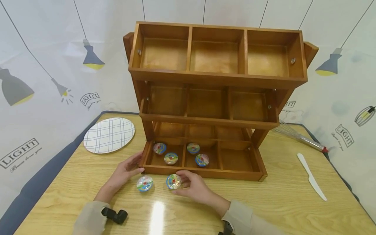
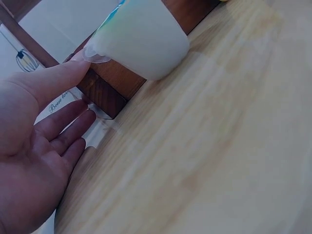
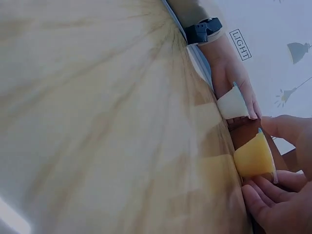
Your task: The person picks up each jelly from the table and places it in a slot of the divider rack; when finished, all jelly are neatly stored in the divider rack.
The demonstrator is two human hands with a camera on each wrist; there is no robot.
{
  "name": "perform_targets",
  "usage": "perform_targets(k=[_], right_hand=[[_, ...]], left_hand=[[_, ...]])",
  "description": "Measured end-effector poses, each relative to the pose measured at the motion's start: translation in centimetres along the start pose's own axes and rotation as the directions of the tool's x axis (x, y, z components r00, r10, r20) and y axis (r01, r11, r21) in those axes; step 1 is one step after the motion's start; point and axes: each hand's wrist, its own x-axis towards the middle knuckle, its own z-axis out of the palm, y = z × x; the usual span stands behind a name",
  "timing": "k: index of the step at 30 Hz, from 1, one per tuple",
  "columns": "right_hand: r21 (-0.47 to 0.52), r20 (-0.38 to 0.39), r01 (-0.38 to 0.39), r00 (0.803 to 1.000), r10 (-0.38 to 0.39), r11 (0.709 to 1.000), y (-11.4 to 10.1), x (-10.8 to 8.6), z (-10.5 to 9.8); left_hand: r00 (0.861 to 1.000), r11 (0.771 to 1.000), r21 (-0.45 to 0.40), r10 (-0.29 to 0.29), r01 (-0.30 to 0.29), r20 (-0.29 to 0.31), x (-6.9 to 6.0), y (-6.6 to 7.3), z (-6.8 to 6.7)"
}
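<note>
My right hand (image 1: 195,187) has its thumb and fingers curled round a yellow jelly cup (image 3: 254,156) with a shiny printed lid, just in front of the wooden rack's bottom tier (image 1: 202,173). To its left, a whitish jelly cup (image 1: 145,183) stands on the table. Beside that cup, my left hand (image 1: 124,173) touches the rack's front left corner, its fingers fairly straight in the left wrist view. In the bottom tier, two jelly cups (image 1: 171,158) sit in the left compartment and two more cups (image 1: 202,160) in the middle one.
Two upper tiers (image 1: 217,76) of the rack rise above, each split into three compartments. A checked oval plate (image 1: 109,135) lies at the back left. On the right are a whisk (image 1: 305,139) and a white plastic knife (image 1: 311,176).
</note>
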Motion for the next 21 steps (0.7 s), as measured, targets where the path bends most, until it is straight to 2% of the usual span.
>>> perform_targets(k=[7, 11, 21], right_hand=[[-0.043, -0.026, 0.022, 0.999, -0.023, 0.999, 0.2, 0.8, 1.1], [-0.032, -0.037, 0.031, 0.999, -0.033, 0.999, 0.3, 0.8, 1.3], [0.044, 0.02, 0.01, 1.0, -0.011, 0.999, -0.3, 0.5, 0.8]], left_hand=[[1.0, 1.0, 0.014, -0.01, 0.01, -0.002, 0.0, 0.1, 0.0], [1.0, 1.0, 0.023, -0.02, 0.021, -0.003, -0.1, 0.1, 0.0], [0.999, 0.999, 0.02, -0.035, 0.036, -0.005, -0.1, 0.2, 0.0]])
